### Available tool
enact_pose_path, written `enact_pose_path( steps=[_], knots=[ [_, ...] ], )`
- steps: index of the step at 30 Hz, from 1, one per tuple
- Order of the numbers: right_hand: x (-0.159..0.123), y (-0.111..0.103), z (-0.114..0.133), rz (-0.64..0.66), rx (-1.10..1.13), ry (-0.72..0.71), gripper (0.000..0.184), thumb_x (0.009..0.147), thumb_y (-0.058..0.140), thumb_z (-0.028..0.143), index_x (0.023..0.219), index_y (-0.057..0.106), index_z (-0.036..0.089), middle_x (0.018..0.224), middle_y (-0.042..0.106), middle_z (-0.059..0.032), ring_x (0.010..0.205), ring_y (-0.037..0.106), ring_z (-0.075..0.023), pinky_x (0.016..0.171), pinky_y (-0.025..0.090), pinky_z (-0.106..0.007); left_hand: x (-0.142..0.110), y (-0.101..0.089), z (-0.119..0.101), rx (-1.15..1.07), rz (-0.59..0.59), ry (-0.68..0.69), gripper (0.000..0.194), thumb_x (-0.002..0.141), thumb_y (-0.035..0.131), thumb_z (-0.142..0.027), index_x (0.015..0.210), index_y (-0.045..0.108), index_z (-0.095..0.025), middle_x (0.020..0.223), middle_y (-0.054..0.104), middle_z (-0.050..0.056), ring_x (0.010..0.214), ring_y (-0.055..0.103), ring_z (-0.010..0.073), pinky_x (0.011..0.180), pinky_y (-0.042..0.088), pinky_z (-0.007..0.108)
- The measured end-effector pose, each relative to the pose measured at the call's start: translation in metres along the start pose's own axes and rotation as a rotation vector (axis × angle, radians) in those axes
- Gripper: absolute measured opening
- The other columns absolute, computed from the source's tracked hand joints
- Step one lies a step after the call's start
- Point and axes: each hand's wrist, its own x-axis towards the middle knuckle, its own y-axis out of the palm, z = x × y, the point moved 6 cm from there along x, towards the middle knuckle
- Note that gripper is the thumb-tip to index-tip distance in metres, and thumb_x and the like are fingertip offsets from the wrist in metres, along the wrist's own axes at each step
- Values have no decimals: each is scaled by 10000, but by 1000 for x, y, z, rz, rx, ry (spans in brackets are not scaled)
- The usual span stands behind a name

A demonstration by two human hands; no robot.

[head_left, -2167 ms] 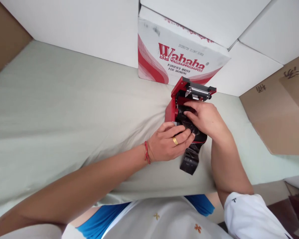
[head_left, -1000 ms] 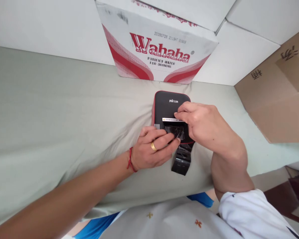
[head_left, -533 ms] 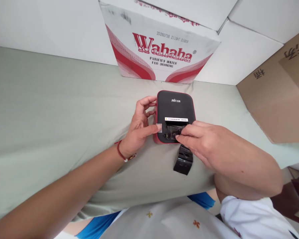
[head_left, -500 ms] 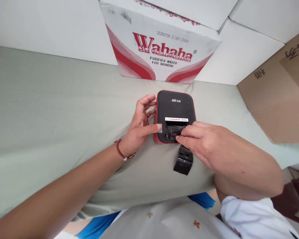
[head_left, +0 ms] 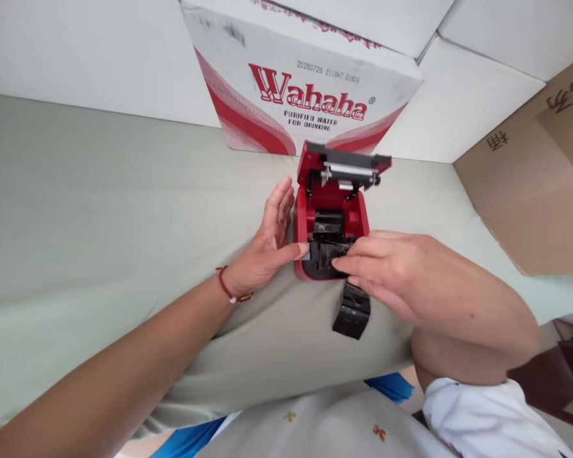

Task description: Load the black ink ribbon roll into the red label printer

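A small red and black label printer (head_left: pixel 302 222) stands on the cloth with its lid (head_left: pixel 310 166) raised, showing a silvery roller on the underside. Inside lies a dark roll (head_left: pixel 328 220), from which a glossy black label strip (head_left: pixel 352 318) runs over the front edge and down onto the cloth. My left hand (head_left: pixel 265 245) rests at the printer's left side, fingers stretched out and thumb on the grey button (head_left: pixel 307 252). With fingers closed together, my right hand (head_left: pixel 396 264) grips the strip at the printer's front right; its fingertips partly cover the strip.
A white and red water carton (head_left: pixel 315 95) stands close behind the raised lid. White boxes (head_left: pixel 100 57) line the back, and a brown cardboard box (head_left: pixel 539 184) is at the right. Pale green cloth (head_left: pixel 100 222) covers the surface.
The printer's lid has swung up and back from closed, revealing the red inside and the roll. Both hands have stayed nearly in place, the left thumb still at the button.
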Motion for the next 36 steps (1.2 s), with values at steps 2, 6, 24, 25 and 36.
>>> enact_pose_path(
  steps=[2,6,24,25,36],
  knots=[
    [11,-7,-9,-74,17,57,337,1137,542,193,1266,852,224,1166,844,-99,1008,778,-232,873,595,-353,1,1,2,-39,9,-21,1113,908,923,-578,1784,237,-548,1962,197,-35,1853,111,371,1526,124,647],
    [43,-4,-39,-44,-82,333,372,1113,501,165,1221,857,172,1164,856,-130,959,775,-257,840,531,-371,3,0,4,-60,14,7,1039,908,923,-592,1757,336,-477,1941,270,17,1830,205,363,1516,188,628],
    [-57,-20,-70,-209,239,625,474,1056,636,612,1388,747,293,626,571,33,513,494,-197,556,434,-356,2,-3,6,-24,3,1,1004,913,921,-583,1747,378,-454,1917,341,48,1793,328,347,1470,352,602],
    [-75,-16,-79,-242,277,696,512,1038,644,666,1370,754,292,630,575,29,508,482,-193,539,427,-355,1,-3,7,-26,-2,-4,1014,912,922,-586,1750,362,-473,1925,323,37,1804,304,342,1479,332,603],
    [-101,65,-106,-231,250,698,350,1053,600,416,1257,806,219,1314,827,-145,692,712,-194,727,618,-411,0,-9,12,-94,-43,-33,915,931,899,-559,1709,417,-535,1899,379,-9,1790,339,314,1481,321,609]
  ],
)
